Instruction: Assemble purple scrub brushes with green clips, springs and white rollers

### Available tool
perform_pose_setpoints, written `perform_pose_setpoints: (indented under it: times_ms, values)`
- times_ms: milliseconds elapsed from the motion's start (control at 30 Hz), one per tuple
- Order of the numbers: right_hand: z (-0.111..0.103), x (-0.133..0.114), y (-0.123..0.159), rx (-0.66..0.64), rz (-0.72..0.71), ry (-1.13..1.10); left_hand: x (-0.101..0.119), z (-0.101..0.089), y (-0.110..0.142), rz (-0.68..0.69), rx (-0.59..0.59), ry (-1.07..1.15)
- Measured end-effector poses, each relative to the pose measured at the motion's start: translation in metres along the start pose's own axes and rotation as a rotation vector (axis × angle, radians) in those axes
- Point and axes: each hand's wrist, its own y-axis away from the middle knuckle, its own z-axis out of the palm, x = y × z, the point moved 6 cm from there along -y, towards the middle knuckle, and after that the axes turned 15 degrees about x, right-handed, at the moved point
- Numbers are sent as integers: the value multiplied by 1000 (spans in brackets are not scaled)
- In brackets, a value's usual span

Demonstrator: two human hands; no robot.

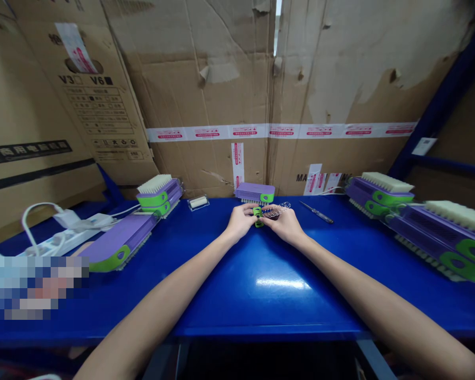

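Note:
In the head view, a small bright-green plastic piece (258, 217) with dark openings stands between my hands above the blue table. My left hand (239, 222) closes its fingers on the piece's left side. From the piece's right side a shiny coiled wire (276, 210), like a spring, runs across my right hand (285, 226). The right fingers are closed around the coil, with their tips at the green piece. Just behind lies a purple brush (255, 191) with a green end and pale bristles facing down. The exact fingertip contact is too small to make out.
Stacked purple brushes (380, 194) stand at the right, others (158, 195) at the left. A thin screwdriver-like tool (317, 212) lies right of my hands; a small clear tray (198, 202) sits left. A white power strip (67, 235) with cables is far left. Cardboard (209, 95) walls the back.

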Motion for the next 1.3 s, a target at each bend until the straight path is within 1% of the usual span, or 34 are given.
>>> perform_pose_setpoints:
  times_ms: [200,300,533,733,967,1300]
  values:
    - [-2,-4,0,0,-2,12,-2,-1,2,-36,1,-18]
    - [-3,-4,0,-2,14,4,-3,0,2,-27,-1,-38]
    - [0,-2,1,-12,-18,23,-3,-1,0,-21,8,-46]
    - [3,-2,2,-37,-24,-18,-3,-1,0,-52,-17,-12]
    - [3,-1,2,-33,-47,22,-3,0,0,-49,-43,-15]
    - [2,-3,3,-39,-56,7,0,-3,1,-69,-38,-47]
